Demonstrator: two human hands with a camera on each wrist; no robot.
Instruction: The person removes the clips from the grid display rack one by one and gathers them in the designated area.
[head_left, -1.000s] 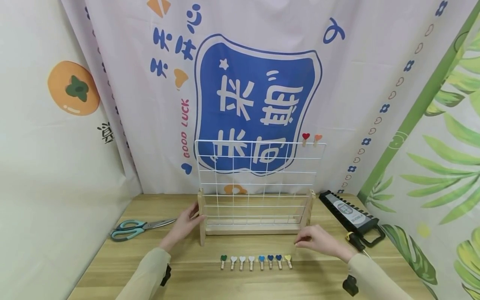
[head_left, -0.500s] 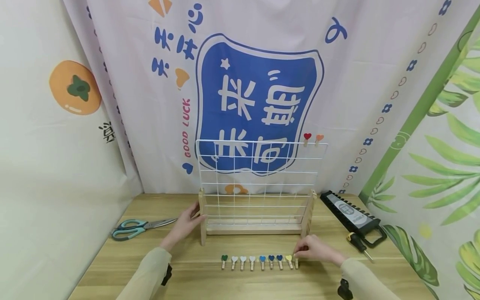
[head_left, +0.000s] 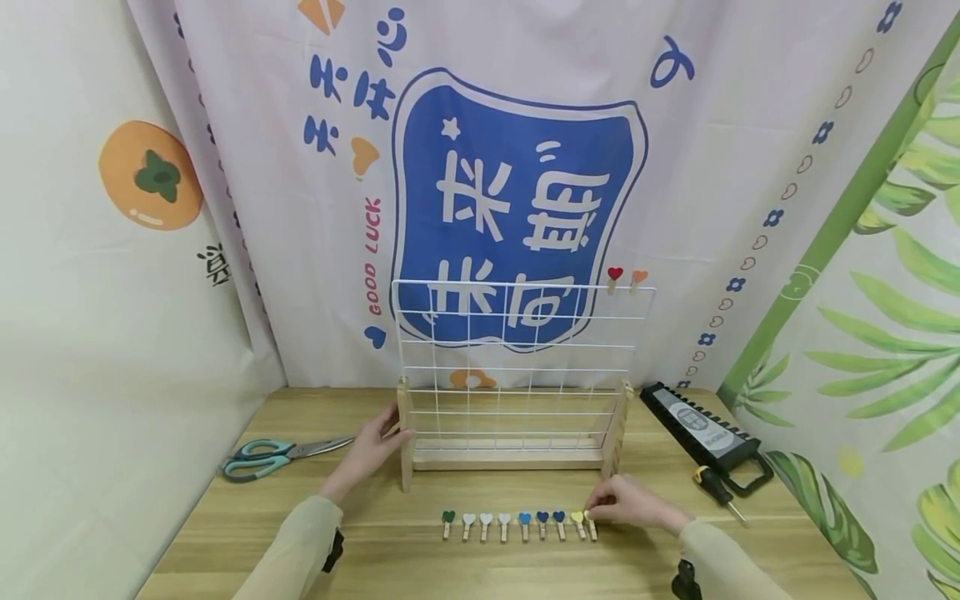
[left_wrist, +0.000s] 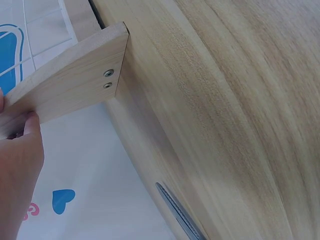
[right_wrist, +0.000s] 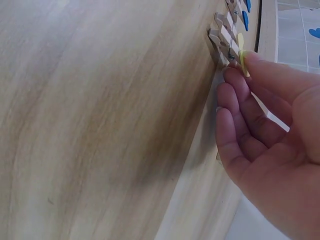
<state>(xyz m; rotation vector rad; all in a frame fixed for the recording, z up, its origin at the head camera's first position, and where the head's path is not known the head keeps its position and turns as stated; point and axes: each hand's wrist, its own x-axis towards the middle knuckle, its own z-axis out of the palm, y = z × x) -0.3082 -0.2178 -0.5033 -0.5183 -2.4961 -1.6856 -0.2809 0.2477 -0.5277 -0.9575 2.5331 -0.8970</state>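
My left hand (head_left: 369, 450) grips the left wooden upright (head_left: 406, 442) of a white wire grid rack (head_left: 517, 367). Up close in the left wrist view, the fingers (left_wrist: 32, 125) wrap the edge of that upright (left_wrist: 75, 86), above two screws. My right hand (head_left: 630, 502) pinches a small wooden clothespin (head_left: 592, 532) by its yellow heart, at the right end of a row. The right wrist view shows thumb and index finger on the yellow heart (right_wrist: 243, 56). Beside it lie another yellow-heart clothespin (head_left: 578, 525) and several with blue, white and green hearts.
Red (head_left: 615, 274) and orange (head_left: 639, 277) heart clothespins sit on the grid's top right. Scissors (head_left: 277, 454) lie at the left. A black-handled saw (head_left: 701, 433) and a screwdriver (head_left: 718, 487) lie at the right. A printed curtain (head_left: 517, 208) hangs behind.
My right hand has moved slightly down and brought the yellow-heart clothespin to the row's right end, where its legs now show beside the other yellow one. My left hand stays on the upright.
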